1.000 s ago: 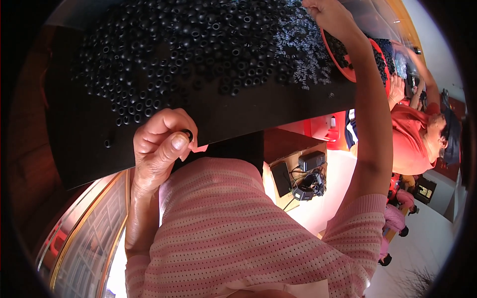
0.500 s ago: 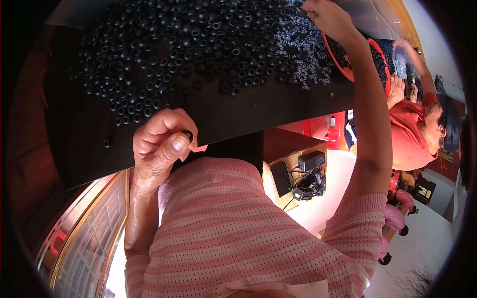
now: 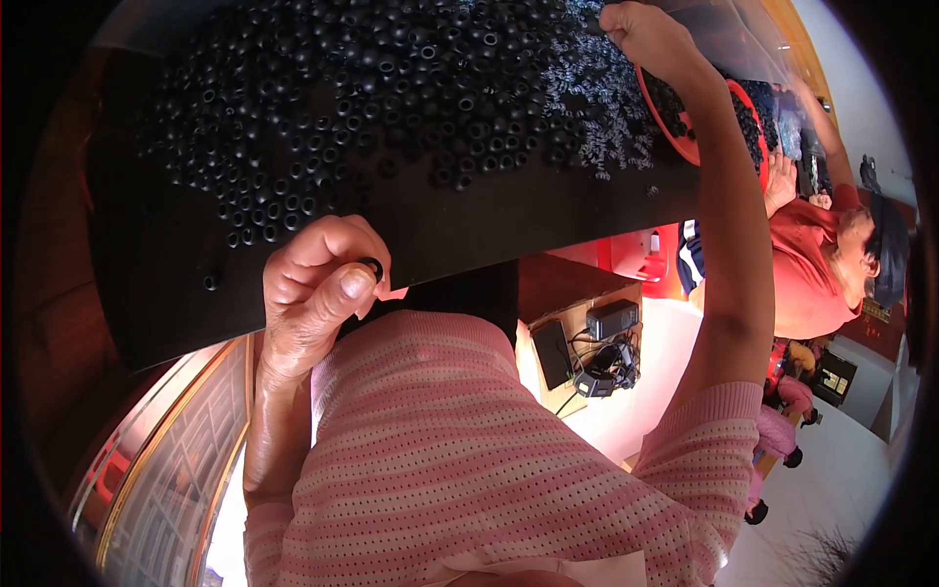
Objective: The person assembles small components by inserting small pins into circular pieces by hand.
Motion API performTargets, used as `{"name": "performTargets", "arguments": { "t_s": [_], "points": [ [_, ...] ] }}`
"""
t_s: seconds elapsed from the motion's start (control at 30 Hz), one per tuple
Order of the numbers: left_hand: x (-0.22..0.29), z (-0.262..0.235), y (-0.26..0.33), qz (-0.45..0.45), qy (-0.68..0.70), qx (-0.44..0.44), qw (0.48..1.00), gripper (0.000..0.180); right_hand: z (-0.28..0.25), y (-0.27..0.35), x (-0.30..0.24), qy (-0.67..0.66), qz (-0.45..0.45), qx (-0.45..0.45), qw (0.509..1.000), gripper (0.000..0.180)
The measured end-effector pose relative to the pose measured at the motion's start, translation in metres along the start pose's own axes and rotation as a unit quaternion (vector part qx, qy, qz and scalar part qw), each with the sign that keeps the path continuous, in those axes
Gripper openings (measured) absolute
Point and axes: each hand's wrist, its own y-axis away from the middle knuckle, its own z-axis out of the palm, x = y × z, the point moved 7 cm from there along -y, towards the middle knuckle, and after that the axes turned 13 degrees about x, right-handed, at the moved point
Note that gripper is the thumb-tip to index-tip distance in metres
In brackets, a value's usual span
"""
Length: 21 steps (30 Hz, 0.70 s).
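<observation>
My left hand (image 3: 328,279) is closed at the table's near edge, pinching a small black hollow round piece (image 3: 372,265) between thumb and forefinger, its open end showing. At the far right my right hand (image 3: 646,37) is closed in a pinch beside a pile of small metal coil springs (image 3: 606,108); its fingertips are partly hidden and I cannot make out what they hold. A wide heap of black hollow round pieces (image 3: 391,93) covers the far side of the black table (image 3: 430,225), left of the springs. One loose black piece (image 3: 210,283) lies apart at the left.
Red-rimmed containers (image 3: 675,137) with black pieces stand by my right forearm. Below the table a cardboard box (image 3: 533,342) holds power adapters and cables (image 3: 611,367). A co-worker in an orange-red top (image 3: 807,264) works at the right, with several people in pink beyond.
My right hand has shifted very slightly to the right and stays pinched by the springs. My left hand keeps the black piece almost still. The co-worker's head and arm have moved a little.
</observation>
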Motion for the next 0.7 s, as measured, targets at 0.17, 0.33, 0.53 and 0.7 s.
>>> {"name": "performTargets", "arguments": {
  "t_s": [0.17,0.33,0.53,0.7],
  "points": [
    [0.000,0.001,-0.001,0.010,-0.046,0.011,0.999,0.037,-0.003,-0.001,-0.008,-0.067,0.038,0.005,0.997,0.012],
    [0.000,0.002,-0.002,0.014,-0.045,0.010,0.999,0.037,-0.001,-0.004,0.001,-0.073,0.046,0.047,0.995,0.013],
    [-0.002,0.000,-0.002,-0.008,0.000,0.000,1.000,0.030,0.009,-0.008,0.005,-0.061,0.036,-0.005,0.997,0.011],
    [-0.002,0.001,-0.003,-0.007,0.001,-0.004,1.000,0.030,-0.011,0.006,-0.002,-0.398,-0.225,0.158,0.875,0.009]
  ]
}}
